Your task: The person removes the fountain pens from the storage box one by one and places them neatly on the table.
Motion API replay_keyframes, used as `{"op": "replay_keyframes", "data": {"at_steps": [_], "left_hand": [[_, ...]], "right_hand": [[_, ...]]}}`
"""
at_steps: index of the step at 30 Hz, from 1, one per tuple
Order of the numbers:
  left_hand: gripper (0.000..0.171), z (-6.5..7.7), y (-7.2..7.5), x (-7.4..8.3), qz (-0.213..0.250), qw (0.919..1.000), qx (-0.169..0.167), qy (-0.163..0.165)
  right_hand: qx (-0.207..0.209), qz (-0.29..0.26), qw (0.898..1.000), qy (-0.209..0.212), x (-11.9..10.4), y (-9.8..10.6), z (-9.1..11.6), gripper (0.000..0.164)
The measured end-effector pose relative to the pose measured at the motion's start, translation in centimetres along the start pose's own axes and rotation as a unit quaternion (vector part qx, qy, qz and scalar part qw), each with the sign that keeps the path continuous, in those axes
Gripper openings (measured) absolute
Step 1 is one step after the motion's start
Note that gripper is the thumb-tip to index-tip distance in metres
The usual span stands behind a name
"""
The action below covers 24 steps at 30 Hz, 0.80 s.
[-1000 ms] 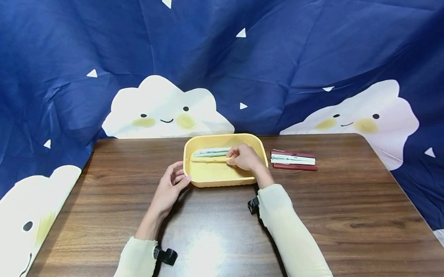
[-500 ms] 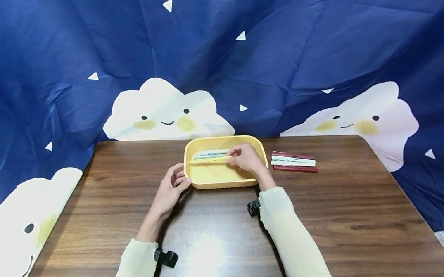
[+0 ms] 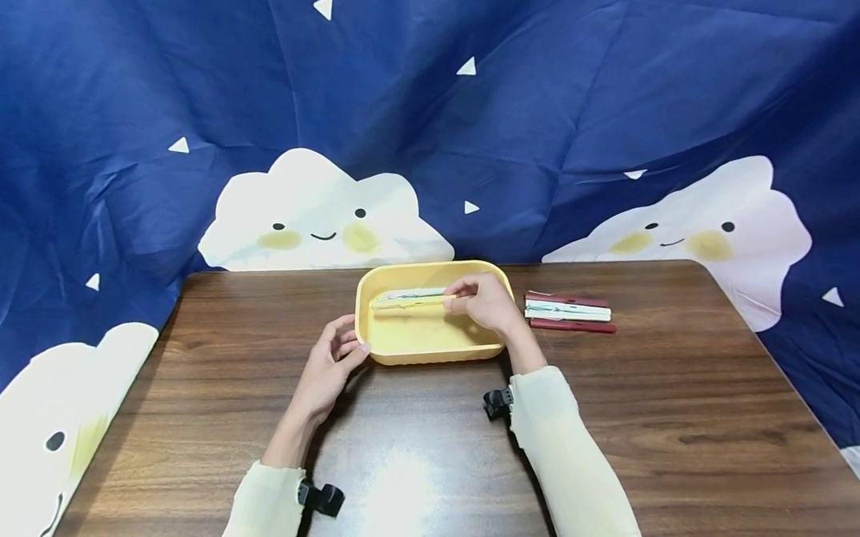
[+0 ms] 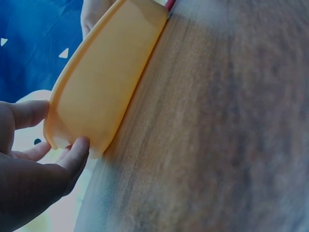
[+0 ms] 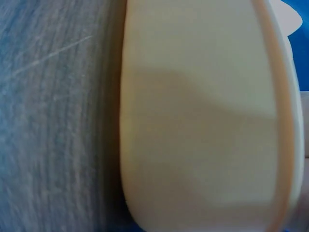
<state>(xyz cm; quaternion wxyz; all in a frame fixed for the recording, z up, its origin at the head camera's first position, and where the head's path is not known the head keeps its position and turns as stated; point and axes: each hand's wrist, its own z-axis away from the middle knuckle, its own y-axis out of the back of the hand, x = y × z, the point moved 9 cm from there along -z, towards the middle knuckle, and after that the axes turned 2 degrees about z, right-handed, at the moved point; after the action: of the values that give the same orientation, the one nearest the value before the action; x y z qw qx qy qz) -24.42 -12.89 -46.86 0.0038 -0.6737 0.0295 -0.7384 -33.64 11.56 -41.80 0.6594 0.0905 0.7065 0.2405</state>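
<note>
In the head view, a shallow yellow plastic bin [image 3: 426, 358] stands at the back middle of the table. My left hand [image 3: 330, 367] holds its near left corner; in the left wrist view the thumb [image 4: 79, 150] presses the outer wall, and other fingers reach round the end. Inside the bin, my right hand [image 3: 482, 301] pinches the right end of a yellow pen [image 3: 417, 302]. The pen lies over or against pale green and white pens [image 3: 414, 292], partly covering them. From the right wrist, the bin's outer wall [image 5: 203, 121] hides most of that hand.
Right of the bin, dark red pens [image 3: 572, 326] and white pens [image 3: 568, 311] lie side by side on the brown wooden table [image 3: 647, 414]. A blue curtain [image 3: 515, 128] with clouds hangs behind the back edge.
My right hand has shifted slightly back and right with the yellow pen, bringing it from in front of the pale pens up close against them. The left hand keeps its place on the bin.
</note>
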Motion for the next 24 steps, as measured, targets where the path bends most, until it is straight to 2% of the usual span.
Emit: {"op": "replay_keyframes", "data": {"at_steps": [12, 24], "left_hand": [[0.057, 0.0, 0.0, 0.1, -0.002, 1.0000, 0.001, -0.003], [0.057, 0.0, 0.0, 0.0, 0.003, 1.0000, 0.003, 0.003]], "right_hand": [[0.033, 0.005, 0.999, 0.030, -1.4, 2.4, 1.2, 0.013], [0.042, -0.028, 0.998, 0.025, -1.0, 4.5, 2.6, 0.017]]}}
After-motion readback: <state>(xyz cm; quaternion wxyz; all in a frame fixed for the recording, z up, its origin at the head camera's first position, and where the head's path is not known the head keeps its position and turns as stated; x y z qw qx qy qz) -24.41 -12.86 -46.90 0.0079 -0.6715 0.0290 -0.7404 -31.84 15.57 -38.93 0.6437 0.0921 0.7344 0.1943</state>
